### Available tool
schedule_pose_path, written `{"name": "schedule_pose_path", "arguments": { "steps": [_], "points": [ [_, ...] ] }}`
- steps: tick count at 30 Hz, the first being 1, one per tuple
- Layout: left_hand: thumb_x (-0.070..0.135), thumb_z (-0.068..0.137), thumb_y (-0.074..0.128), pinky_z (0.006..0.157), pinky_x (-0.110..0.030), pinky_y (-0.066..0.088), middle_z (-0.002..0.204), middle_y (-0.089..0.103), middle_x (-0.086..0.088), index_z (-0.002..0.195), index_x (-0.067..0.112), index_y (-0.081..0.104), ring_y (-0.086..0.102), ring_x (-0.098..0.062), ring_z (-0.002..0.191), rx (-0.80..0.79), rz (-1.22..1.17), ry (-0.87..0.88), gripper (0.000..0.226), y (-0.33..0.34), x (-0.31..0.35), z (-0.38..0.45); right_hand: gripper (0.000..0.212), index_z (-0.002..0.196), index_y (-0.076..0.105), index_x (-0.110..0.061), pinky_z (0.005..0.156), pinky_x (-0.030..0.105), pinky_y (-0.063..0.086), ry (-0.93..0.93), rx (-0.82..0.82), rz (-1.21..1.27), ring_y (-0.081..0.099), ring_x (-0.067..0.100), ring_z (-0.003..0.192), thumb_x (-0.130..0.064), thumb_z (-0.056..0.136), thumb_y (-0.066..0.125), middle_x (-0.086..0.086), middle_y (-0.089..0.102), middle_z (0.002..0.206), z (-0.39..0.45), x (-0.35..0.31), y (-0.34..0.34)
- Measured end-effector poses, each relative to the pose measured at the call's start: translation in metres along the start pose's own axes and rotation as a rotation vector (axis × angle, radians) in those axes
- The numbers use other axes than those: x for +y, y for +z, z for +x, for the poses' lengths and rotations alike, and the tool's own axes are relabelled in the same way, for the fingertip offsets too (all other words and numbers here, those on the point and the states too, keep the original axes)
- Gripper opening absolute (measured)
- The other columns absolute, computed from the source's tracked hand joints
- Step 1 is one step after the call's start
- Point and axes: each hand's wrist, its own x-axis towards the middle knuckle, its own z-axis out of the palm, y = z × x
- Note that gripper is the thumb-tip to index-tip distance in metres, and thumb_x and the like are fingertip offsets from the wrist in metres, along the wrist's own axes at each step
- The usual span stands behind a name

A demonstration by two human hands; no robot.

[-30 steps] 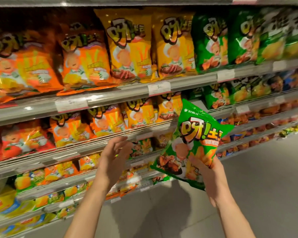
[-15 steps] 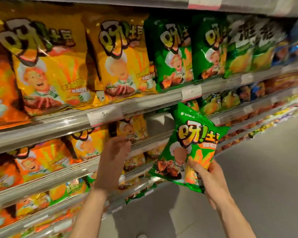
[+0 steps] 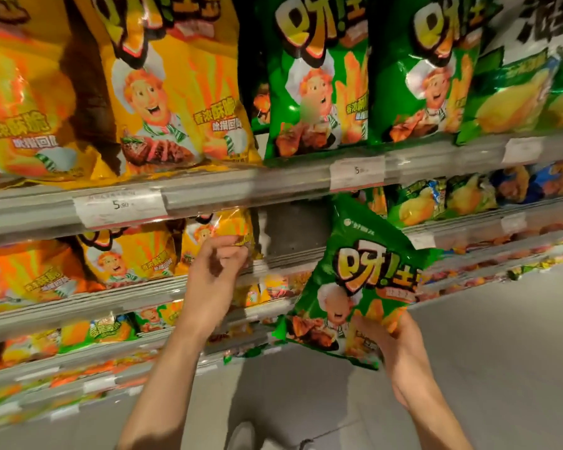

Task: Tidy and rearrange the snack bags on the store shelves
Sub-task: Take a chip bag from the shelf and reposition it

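My right hand (image 3: 392,344) grips a green snack bag (image 3: 361,280) by its lower right corner and holds it tilted in front of the second shelf. My left hand (image 3: 213,277) is raised to that shelf with loosely curled fingers. Its fingertips are at the lower right corner of a small yellow snack bag (image 3: 220,227), with no clear grip on it. Right of that yellow bag is a dark empty gap (image 3: 286,227) on the shelf. Large green bags (image 3: 316,92) of the same brand stand on the shelf above.
Large yellow bags (image 3: 163,92) fill the upper shelf on the left, and orange bags (image 3: 30,274) the second shelf. Price tags (image 3: 356,172) hang on the grey shelf rail (image 3: 241,186). Lower shelves hold several small bags. Grey floor (image 3: 501,352) lies to the right.
I have moved closer to the shelves and further right. My left hand has risen to the small yellow bag and curled its fingers. The green bag stays in my right hand.
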Motion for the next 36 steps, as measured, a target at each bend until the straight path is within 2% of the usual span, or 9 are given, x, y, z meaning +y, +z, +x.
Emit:
{"name": "schedule_pose_path", "arguments": {
  "steps": [2, 6, 8, 12, 15, 19, 24, 31, 36],
  "points": [
    [0.018, 0.099, 0.065, 0.093, -0.029, 0.051, 0.083, 0.072, 0.024, 0.116, 0.015, 0.065, 0.068, 0.001, 0.091, 0.076, 0.014, -0.004, 0.018, 0.01, -0.001, -0.006, 0.05, 0.08, 0.052, -0.009, 0.079, 0.057, 0.052, 0.028, -0.022, -0.03, 0.062, 0.031, 0.077, -0.029, 0.063, 0.095, 0.009, 0.062, 0.074, 0.015, 0.006, -0.014],
    [0.021, 0.098, 0.068, 0.093, -0.031, 0.055, 0.095, 0.07, 0.018, 0.115, 0.018, 0.064, 0.066, -0.008, 0.1, 0.221, 0.065, 0.002, 0.018, 0.029, -0.005, -0.017, 0.039, 0.07, 0.044, -0.019, 0.061, 0.014, 0.042, 0.026, -0.153, -0.107, 0.048, 0.009, 0.057, -0.008, 0.086, 0.078, -0.008, 0.046, 0.055, 0.041, 0.007, -0.031],
    [0.031, 0.096, 0.07, 0.103, -0.03, 0.048, 0.118, 0.062, 0.012, 0.117, 0.026, 0.061, 0.058, -0.012, 0.116, 0.297, 0.196, 0.068, 0.023, 0.035, -0.013, -0.019, 0.042, 0.072, 0.037, -0.015, 0.048, 0.011, 0.033, -0.02, -0.217, -0.175, 0.036, 0.009, 0.053, -0.004, 0.09, 0.074, -0.009, 0.039, 0.057, 0.059, 0.006, -0.035],
    [0.043, 0.09, 0.065, 0.118, -0.033, 0.02, 0.16, 0.028, -0.004, 0.137, 0.026, 0.056, 0.022, -0.025, 0.149, 0.389, 0.545, 0.179, 0.052, 0.037, -0.028, -0.007, 0.027, 0.093, 0.058, -0.029, 0.066, 0.005, 0.045, -0.074, -0.33, -0.219, 0.062, -0.003, 0.07, -0.015, 0.087, 0.08, -0.028, 0.067, 0.072, 0.098, 0.002, -0.023],
    [0.044, 0.087, 0.064, 0.122, -0.044, 0.014, 0.165, 0.019, -0.022, 0.149, 0.02, 0.05, 0.013, -0.036, 0.155, 0.431, 0.666, 0.16, 0.068, 0.032, -0.029, 0.009, 0.039, 0.116, 0.06, -0.032, 0.072, 0.008, 0.049, -0.136, -0.402, -0.196, 0.067, -0.011, 0.086, -0.022, 0.085, 0.081, -0.023, 0.073, 0.097, 0.116, -0.013, -0.002],
    [0.05, 0.09, 0.061, 0.124, -0.052, 0.012, 0.166, 0.014, -0.023, 0.155, 0.022, 0.04, 0.006, -0.037, 0.156, 0.399, 0.711, 0.128, 0.074, 0.025, -0.04, 0.026, 0.041, 0.124, 0.059, -0.028, 0.076, 0.024, 0.05, -0.163, -0.416, -0.199, 0.068, 0.008, 0.1, -0.027, 0.088, 0.078, -0.012, 0.072, 0.108, 0.137, -0.026, 0.027],
    [0.042, 0.098, 0.065, 0.125, -0.056, 0.015, 0.17, 0.004, -0.009, 0.157, 0.034, 0.03, -0.001, -0.024, 0.158, 0.359, 0.615, 0.146, 0.069, 0.022, -0.055, 0.031, 0.038, 0.122, 0.057, -0.029, 0.068, 0.008, 0.048, -0.257, -0.435, -0.27, 0.063, -0.016, 0.088, -0.029, 0.09, 0.076, -0.02, 0.068, 0.106, 0.162, -0.037, 0.05],
    [0.043, 0.096, 0.067, 0.124, -0.054, 0.018, 0.167, 0.011, -0.011, 0.158, 0.033, 0.031, 0.005, -0.027, 0.156, 0.348, 0.631, 0.163, 0.072, 0.02, -0.057, 0.038, 0.065, 0.138, 0.051, -0.019, 0.087, 0.031, 0.056, -0.332, -0.309, -0.308, 0.065, 0.012, 0.11, -0.045, 0.085, 0.078, -0.006, 0.069, 0.121, 0.189, -0.049, 0.08],
    [0.046, 0.096, 0.067, 0.122, -0.057, 0.023, 0.163, 0.018, -0.01, 0.156, 0.034, 0.031, 0.013, -0.03, 0.153, 0.336, 0.63, 0.169, 0.072, 0.017, -0.059, 0.041, 0.058, 0.14, 0.049, -0.026, 0.093, 0.036, 0.056, -0.353, -0.29, -0.381, 0.064, 0.013, 0.113, -0.039, 0.09, 0.074, -0.007, 0.066, 0.125, 0.198, -0.047, 0.079]
  ]
}}
